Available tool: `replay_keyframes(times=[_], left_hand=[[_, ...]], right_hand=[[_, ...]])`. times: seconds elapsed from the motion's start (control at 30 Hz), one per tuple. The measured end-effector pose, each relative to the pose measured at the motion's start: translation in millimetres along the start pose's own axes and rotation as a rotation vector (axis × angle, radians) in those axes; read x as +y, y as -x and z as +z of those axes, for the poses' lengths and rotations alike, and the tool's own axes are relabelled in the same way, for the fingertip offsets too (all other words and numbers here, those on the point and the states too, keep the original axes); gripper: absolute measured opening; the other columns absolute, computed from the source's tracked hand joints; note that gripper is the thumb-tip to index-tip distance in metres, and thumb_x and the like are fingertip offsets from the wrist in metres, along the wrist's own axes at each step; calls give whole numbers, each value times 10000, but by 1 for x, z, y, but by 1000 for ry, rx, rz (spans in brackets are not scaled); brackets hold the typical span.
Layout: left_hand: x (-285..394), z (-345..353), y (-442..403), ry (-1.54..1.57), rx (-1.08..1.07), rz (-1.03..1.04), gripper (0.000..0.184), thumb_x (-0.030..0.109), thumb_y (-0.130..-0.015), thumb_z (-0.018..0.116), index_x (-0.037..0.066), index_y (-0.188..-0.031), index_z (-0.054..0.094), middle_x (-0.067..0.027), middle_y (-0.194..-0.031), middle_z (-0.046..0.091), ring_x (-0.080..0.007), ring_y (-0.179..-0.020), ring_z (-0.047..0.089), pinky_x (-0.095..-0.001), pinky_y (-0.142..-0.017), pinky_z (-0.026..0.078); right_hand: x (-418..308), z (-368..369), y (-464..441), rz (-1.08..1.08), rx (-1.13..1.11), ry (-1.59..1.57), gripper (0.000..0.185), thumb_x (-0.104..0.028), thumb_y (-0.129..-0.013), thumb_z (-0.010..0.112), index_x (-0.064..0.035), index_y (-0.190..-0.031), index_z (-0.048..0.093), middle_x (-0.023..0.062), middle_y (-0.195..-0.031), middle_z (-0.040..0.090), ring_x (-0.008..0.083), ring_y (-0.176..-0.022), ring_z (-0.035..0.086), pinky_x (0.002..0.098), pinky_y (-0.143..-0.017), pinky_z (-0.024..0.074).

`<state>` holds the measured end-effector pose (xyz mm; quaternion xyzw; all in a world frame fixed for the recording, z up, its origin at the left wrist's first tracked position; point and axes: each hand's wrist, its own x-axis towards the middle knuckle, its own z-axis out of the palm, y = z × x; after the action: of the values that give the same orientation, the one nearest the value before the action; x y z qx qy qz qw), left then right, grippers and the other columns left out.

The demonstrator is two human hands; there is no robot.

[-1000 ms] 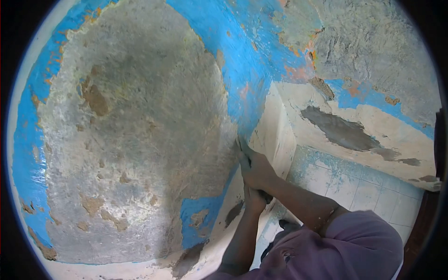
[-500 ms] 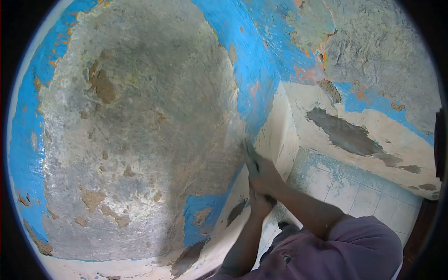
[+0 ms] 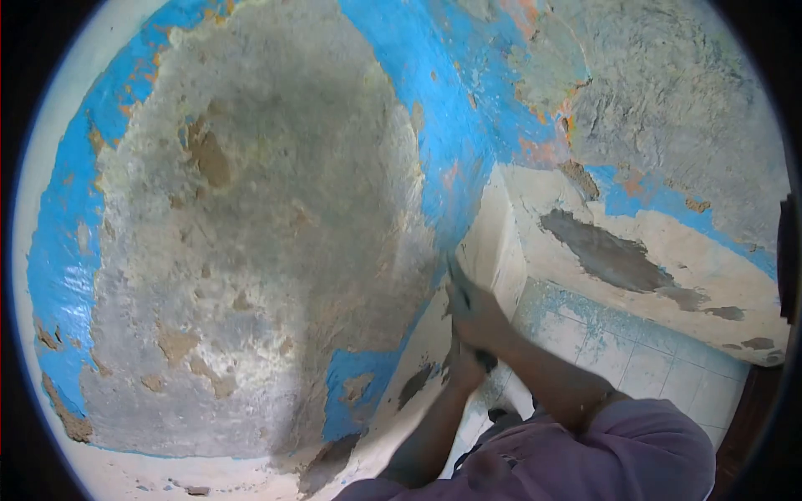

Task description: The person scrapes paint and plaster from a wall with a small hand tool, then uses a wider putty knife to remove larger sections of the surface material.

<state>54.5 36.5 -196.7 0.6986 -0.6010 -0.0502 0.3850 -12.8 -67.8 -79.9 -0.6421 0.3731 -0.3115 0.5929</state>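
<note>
My right hand (image 3: 480,317) is closed round a slim scraper, its thin tip (image 3: 452,260) pointing up at the blue-painted edge of the wall (image 3: 451,188). Just below, my left hand (image 3: 464,367) is closed on the lower part of the same tool. A dark handle end (image 3: 486,361) pokes out beside the left palm. Most of the tool is hidden by the fingers, and I cannot tell whether its tip touches the paint.
A large bare grey patch (image 3: 276,209) with brown pits covers the wall at left. Cream ledges run along its foot; the right one (image 3: 710,250) has a dark grey patch (image 3: 610,250). Below are pale floor tiles (image 3: 626,351). Loose flakes (image 3: 196,491) lie on the ledge at bottom left.
The view has shifted slightly, so the wall's left part appears further right. Both hands remain together on the tool, at nearly the same place by the wall's edge.
</note>
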Motion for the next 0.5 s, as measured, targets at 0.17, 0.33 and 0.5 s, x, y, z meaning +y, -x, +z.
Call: replay_keyframes(times=[0.17, 0.33, 0.5], left_hand=[[7, -18, -42, 1182, -146, -757, 522, 421, -975, 247, 14, -1282, 362, -54, -736, 541, -111, -423, 461, -251, -365, 341], [49, -31, -53, 1013, -103, -581, 411, 304, -962, 359, 79, -1303, 317, -58, -761, 555, -98, -476, 484, -230, -409, 363], [66, -53, -16, 568, -13, -355, 606, 83, -896, 500, 137, -1389, 152, -101, -821, 582, -114, -525, 522, -238, -434, 405]], right_hand=[[-23, -6, -18, 19, -41, 83, 531, -258, -934, 392, -163, -1429, 225, 256, -936, 597, 396, -845, 607, 415, -768, 463], [24, 3, -25, -457, 321, 45, 544, -264, -940, 395, -149, -1439, 211, 158, -958, 631, 290, -749, 628, 371, -658, 498], [38, 7, 43, 268, -24, -757, 375, -270, -958, 400, -35, -1245, 455, 68, -888, 574, 143, -759, 573, 286, -637, 493]])
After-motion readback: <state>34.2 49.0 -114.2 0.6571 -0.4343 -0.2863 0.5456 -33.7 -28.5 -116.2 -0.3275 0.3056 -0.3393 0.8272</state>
